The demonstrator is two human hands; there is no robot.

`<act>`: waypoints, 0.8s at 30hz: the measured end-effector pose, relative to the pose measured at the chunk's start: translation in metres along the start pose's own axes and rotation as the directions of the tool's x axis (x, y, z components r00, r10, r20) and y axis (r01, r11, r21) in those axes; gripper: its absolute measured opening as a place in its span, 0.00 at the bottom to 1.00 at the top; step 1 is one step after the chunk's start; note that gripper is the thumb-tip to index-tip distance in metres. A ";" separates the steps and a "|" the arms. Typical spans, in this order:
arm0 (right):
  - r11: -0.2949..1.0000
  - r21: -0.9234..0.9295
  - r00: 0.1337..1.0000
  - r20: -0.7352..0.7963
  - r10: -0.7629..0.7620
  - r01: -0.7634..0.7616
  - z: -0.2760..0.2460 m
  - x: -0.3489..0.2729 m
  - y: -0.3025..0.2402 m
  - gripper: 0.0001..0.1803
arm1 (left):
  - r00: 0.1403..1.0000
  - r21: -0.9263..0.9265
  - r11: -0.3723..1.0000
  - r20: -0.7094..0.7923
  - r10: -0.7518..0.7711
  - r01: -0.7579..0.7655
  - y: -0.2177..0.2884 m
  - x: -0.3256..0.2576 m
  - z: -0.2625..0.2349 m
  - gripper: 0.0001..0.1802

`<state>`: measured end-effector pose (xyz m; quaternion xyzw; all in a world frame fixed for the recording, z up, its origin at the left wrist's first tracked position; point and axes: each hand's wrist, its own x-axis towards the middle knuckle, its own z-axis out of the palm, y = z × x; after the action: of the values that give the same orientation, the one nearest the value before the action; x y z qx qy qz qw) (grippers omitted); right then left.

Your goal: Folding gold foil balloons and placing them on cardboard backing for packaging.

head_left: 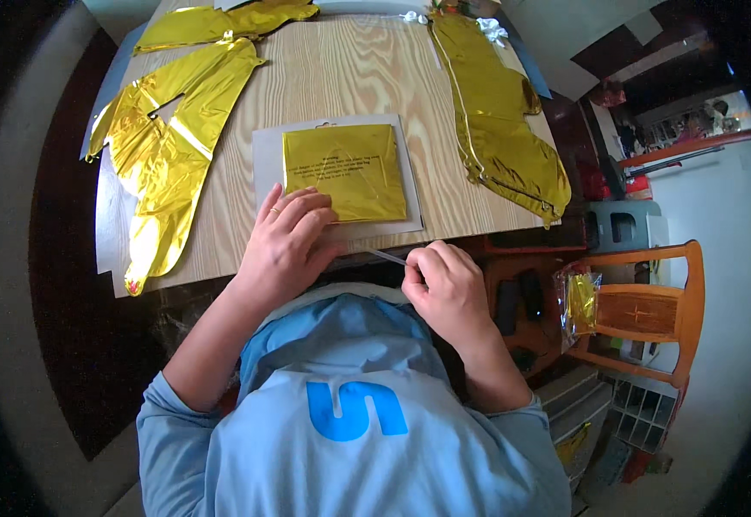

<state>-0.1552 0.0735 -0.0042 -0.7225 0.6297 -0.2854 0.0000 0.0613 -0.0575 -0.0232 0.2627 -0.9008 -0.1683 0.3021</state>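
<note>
A folded gold foil balloon lies in a clear packet printed with dark text. It rests on a pale grey card near the table's front edge. My left hand lies over the packet's lower left corner, fingers stretched out and a ring on one of them. Just past the table edge, my right hand is closed in a pinch on a thin pale strip. The strip points toward my left hand; whether its far end touches anything, I cannot tell.
Flat gold foil balloons lie on the left of the wood-grain table. Another foil balloon lies along the right edge. A wooden chair at the right bears a clear bag with gold foil.
</note>
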 end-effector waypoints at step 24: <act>0.979 -0.010 0.972 -0.121 0.203 -0.206 0.021 0.016 0.013 0.12 | 0.993 0.073 0.995 -0.087 0.077 -0.070 0.003 -0.013 0.014 0.12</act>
<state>-0.1582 0.0491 -0.0199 -0.6354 0.7027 -0.3196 -0.0164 0.0606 -0.0454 -0.0385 0.2470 -0.9008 -0.1134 0.3387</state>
